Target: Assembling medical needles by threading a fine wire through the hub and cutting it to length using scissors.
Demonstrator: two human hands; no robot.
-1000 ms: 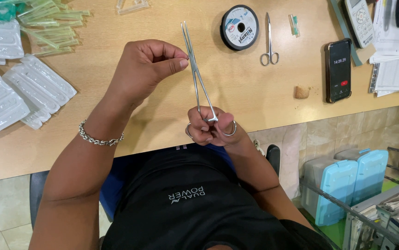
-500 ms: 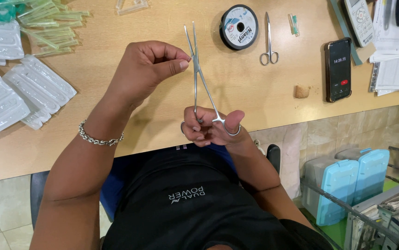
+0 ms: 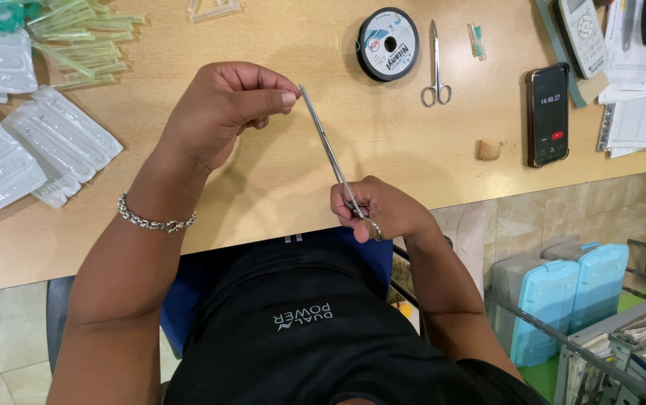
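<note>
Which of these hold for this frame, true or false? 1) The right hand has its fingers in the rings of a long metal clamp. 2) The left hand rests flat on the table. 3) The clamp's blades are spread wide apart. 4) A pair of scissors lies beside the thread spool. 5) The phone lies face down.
1) True: the right hand grips the ring end of the forceps.
2) False: the left hand is raised and pinches the forceps tip.
3) False: the blades are together.
4) True: the scissors lie right of the thread spool.
5) False: the phone shows a lit screen.
</note>
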